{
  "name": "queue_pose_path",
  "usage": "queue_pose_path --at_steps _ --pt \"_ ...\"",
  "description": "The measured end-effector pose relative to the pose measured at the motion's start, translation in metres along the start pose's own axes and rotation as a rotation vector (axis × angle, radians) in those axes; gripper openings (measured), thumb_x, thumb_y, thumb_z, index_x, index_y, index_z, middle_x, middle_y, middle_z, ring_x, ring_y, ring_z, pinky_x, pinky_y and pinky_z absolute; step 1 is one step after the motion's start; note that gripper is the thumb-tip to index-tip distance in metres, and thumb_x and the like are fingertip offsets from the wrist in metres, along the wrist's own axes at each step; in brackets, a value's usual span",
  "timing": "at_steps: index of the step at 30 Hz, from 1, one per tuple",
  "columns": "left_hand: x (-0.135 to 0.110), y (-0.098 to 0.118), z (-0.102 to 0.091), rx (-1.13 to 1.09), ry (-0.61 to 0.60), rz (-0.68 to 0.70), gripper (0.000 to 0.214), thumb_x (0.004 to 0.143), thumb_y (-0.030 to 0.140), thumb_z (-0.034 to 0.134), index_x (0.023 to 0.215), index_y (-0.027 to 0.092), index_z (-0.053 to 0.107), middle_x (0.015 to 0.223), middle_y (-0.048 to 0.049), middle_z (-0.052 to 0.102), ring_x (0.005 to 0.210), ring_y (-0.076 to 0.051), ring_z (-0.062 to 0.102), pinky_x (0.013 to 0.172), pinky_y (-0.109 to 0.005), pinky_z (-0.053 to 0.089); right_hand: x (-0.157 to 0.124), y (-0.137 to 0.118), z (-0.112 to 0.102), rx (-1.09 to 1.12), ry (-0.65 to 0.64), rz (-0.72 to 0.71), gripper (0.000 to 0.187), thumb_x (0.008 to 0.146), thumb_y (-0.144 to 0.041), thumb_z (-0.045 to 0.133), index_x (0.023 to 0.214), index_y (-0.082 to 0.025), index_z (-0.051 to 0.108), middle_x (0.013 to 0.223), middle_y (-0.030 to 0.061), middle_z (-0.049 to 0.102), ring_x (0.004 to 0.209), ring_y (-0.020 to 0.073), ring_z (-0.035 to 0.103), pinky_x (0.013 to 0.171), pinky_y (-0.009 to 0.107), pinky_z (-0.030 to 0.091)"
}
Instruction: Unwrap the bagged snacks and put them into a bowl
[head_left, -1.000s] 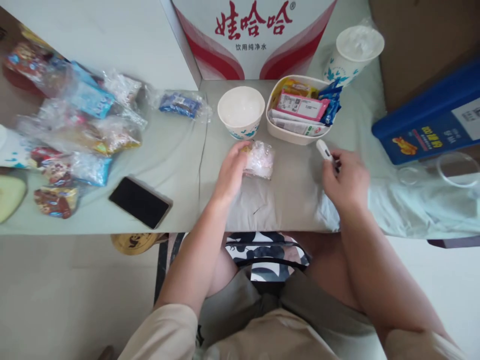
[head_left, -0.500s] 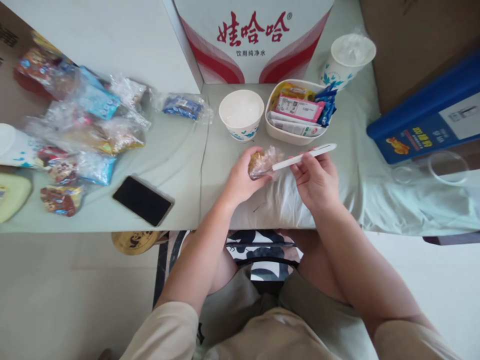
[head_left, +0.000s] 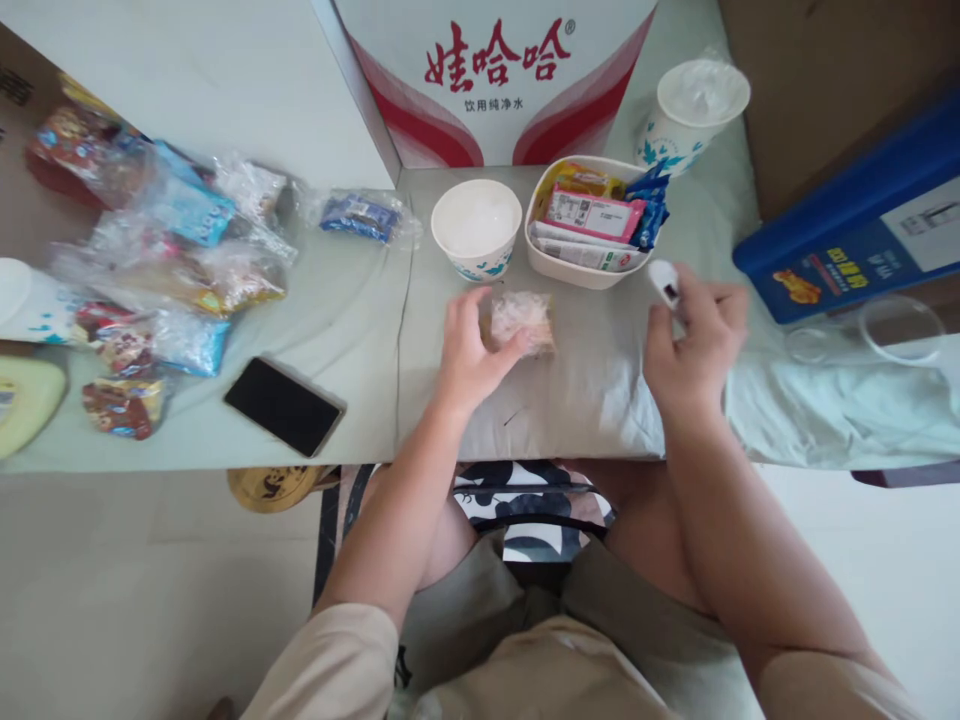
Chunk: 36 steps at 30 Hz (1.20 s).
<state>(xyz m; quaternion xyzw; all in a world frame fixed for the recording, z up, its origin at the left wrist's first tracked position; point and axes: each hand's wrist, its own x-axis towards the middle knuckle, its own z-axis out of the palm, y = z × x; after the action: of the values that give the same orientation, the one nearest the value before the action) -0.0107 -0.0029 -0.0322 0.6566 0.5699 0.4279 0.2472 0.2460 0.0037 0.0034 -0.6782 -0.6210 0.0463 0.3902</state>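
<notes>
My left hand point(head_left: 480, 345) curls around a small clear-wrapped snack packet point(head_left: 521, 318), the thumb across its near side. The packet has pale pinkish contents and a yellow-brown edge, low over the cloth. To the right, my right hand point(head_left: 694, 345) grips a slim white utility knife point(head_left: 663, 282) with a dark slot, its end pointing up; the blade end is hidden. Just beyond the packet stands a white paper cup point(head_left: 476, 228) with a blue leaf pattern. Beside it, a cream box point(head_left: 585, 262) holds several wrapped snacks in pink, yellow, white and blue.
A black phone point(head_left: 285, 405) lies left of my left arm. Several wrapped snacks point(head_left: 191, 205) are heaped farther left, with a blue packet point(head_left: 360, 217) apart. A white carton point(head_left: 495, 130) stands behind; another cup point(head_left: 694, 115), a blue box point(head_left: 847, 240) and a clear plastic cup point(head_left: 900, 330) are right.
My right hand has drawn the utility knife away from the packet, to the right, and turned it more upright. The packet has turned in my left hand, whose fingers are looser.
</notes>
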Motion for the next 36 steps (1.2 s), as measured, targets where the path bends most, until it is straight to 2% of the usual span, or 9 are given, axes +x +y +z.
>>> queue_pose_path --at_steps 4,9,14,17,19,22,24,29,36 --pt "-0.002 0.008 0.004 0.112 -0.058 0.048 0.077 0.073 0.053 0.087 0.137 0.025 0.055 0.141 -0.0147 0.058 0.137 -0.035 0.053 0.117 -0.054 0.041 -0.003 -0.001 0.01 -0.18 -0.193 0.038 0.044 0.087 -0.025 0.05 0.125 -0.025 0.072 0.115 0.0166 0.061 0.114 0.0392 0.055 0.1 0.071 0.035" --pt "-0.001 0.009 0.002 -0.062 -0.179 0.024 0.029 0.098 0.036 0.058 0.123 0.024 0.067 0.136 -0.0123 0.065 0.127 -0.026 0.063 0.109 -0.046 0.051 -0.005 -0.008 0.021 0.088 -0.319 -0.146 0.051 0.085 -0.031 0.054 0.135 -0.021 0.064 0.13 0.0194 0.061 0.124 0.0372 0.055 0.106 0.06 0.042" --pt "-0.004 0.012 0.001 -0.016 -0.231 0.1 0.06 0.081 0.04 0.08 0.136 0.027 0.058 0.151 -0.0141 0.052 0.142 -0.031 0.051 0.118 -0.051 0.044 -0.013 -0.026 0.029 0.278 -0.554 -0.305 0.048 0.083 -0.032 0.06 0.13 -0.02 0.065 0.122 0.0159 0.069 0.114 0.0335 0.063 0.102 0.051 0.048" --pt "-0.007 0.015 0.002 0.085 -0.209 0.19 0.087 0.065 0.04 0.093 0.142 0.027 0.053 0.157 -0.0164 0.043 0.149 -0.037 0.042 0.122 -0.056 0.038 -0.013 -0.029 0.032 0.246 -0.522 -0.25 0.039 0.083 -0.027 0.058 0.12 -0.019 0.068 0.109 0.0144 0.07 0.103 0.0312 0.065 0.094 0.047 0.051" --pt "-0.007 0.017 0.003 0.124 -0.191 0.217 0.085 0.064 0.037 0.094 0.139 0.027 0.055 0.156 -0.0161 0.043 0.148 -0.037 0.042 0.12 -0.056 0.039 -0.012 -0.027 0.033 0.255 -0.474 -0.22 0.024 0.083 -0.025 0.058 0.104 -0.021 0.068 0.103 0.0123 0.069 0.096 0.0286 0.065 0.089 0.044 0.051" --pt "-0.003 0.018 0.002 0.114 -0.162 0.205 0.039 0.082 0.024 0.077 0.119 0.024 0.066 0.138 -0.0119 0.06 0.131 -0.027 0.059 0.112 -0.046 0.048 -0.011 -0.022 0.034 0.322 -0.427 -0.196 0.002 0.082 -0.023 0.056 0.081 -0.024 0.057 0.089 0.0072 0.067 0.084 0.0242 0.063 0.08 0.039 0.05" --pt "0.0 0.019 0.001 0.043 -0.114 0.168 0.014 0.089 0.018 0.065 0.101 0.022 0.069 0.12 -0.009 0.07 0.114 -0.021 0.068 0.103 -0.038 0.053 -0.012 -0.021 0.035 0.348 -0.405 -0.156 0.003 0.082 -0.023 0.056 0.08 -0.025 0.054 0.083 0.0046 0.066 0.078 0.0225 0.062 0.075 0.036 0.049" --pt "0.006 0.017 -0.002 -0.274 0.078 -0.156 0.007 0.088 0.018 0.061 0.093 0.022 0.064 0.09 -0.0023 0.074 0.082 -0.015 0.07 0.071 -0.025 0.055 -0.011 -0.018 0.033 0.409 -0.354 -0.12 0.026 0.077 -0.017 0.055 0.099 -0.025 0.065 0.093 0.0051 0.071 0.085 0.0233 0.065 0.081 0.039 0.051" --pt "0.014 0.01 -0.011 -0.456 0.195 -0.423 0.028 0.076 0.003 0.052 0.094 0.024 0.056 0.08 0.0031 0.067 0.054 -0.009 0.057 0.048 -0.019 0.043 -0.007 -0.014 0.027 0.51 -0.305 -0.066 0.009 0.075 -0.018 0.056 0.075 -0.024 0.063 0.093 0.0056 0.071 0.094 0.024 0.068 0.089 0.042 0.052"
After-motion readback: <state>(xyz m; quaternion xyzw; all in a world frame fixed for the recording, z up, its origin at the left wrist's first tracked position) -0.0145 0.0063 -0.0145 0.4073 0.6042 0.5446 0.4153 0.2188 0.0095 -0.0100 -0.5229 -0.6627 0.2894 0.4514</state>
